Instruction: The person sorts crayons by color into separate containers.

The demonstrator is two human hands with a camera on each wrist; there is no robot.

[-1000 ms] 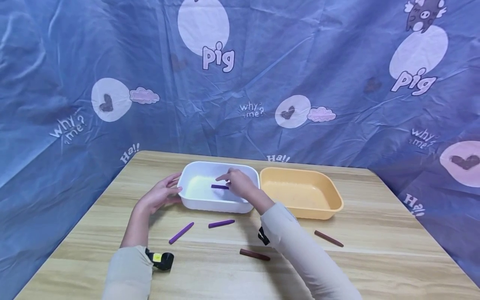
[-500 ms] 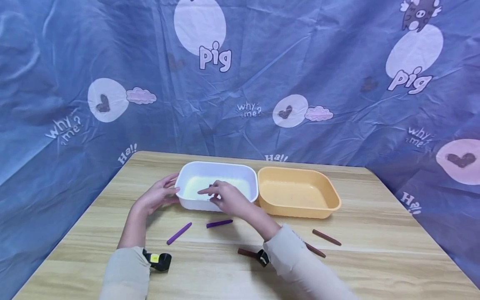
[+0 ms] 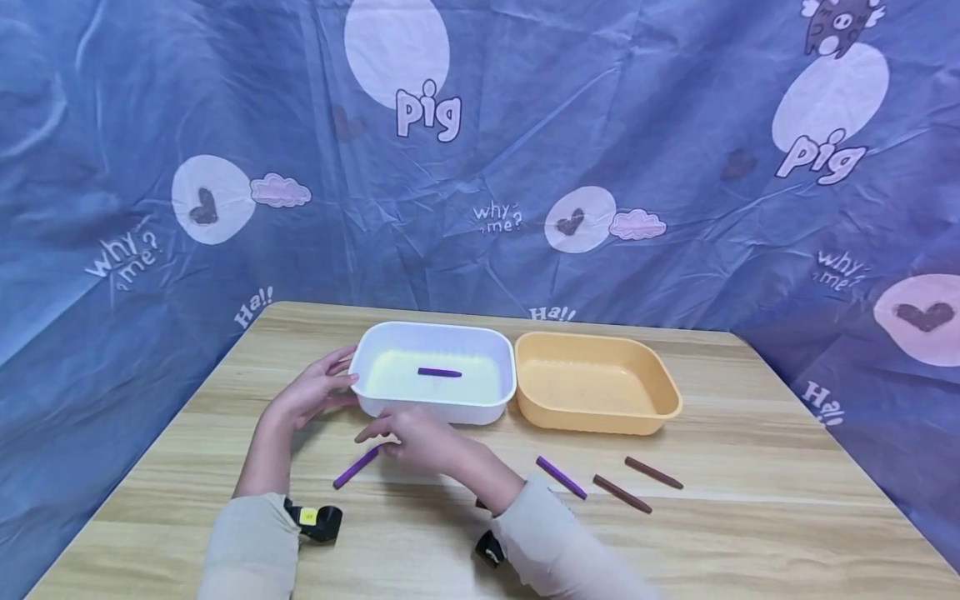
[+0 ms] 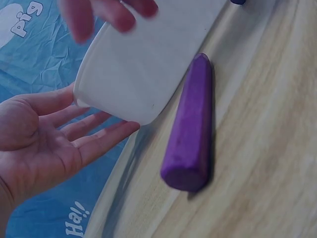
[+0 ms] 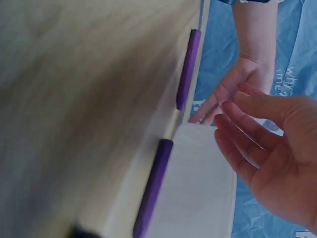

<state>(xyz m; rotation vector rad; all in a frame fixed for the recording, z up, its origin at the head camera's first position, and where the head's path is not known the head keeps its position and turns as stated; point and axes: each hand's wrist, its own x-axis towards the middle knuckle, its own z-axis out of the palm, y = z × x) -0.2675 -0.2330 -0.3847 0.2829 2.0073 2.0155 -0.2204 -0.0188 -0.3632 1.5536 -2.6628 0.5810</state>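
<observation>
My left hand (image 3: 313, 393) rests against the left end of a white plastic bin (image 3: 480, 410), thumb at its rim and nearly straight fingers along the outer wall. A purple crayon (image 3: 439, 372) lies inside that bin. My right hand (image 3: 423, 442), fingers loosely bent and holding nothing, hovers just in front of the bin. Near its fingertips lies a purple crayon (image 4: 190, 124) on the table. A darker purple crayon (image 5: 154, 186), hidden by this hand in the head view, shows in the right wrist view beside the bin.
A yellow bin (image 3: 600, 421) stands right beside the white one. On the table (image 3: 750, 467) in front of it lie another purple crayon (image 3: 561, 477) and two brown crayons (image 3: 622, 494), (image 3: 654, 472). A further brown one is mostly hidden by the right wrist.
My right hand has come out of the white bin and moved toward me and to the left, uncovering the crayon inside. The left hand stays at the bin's end.
</observation>
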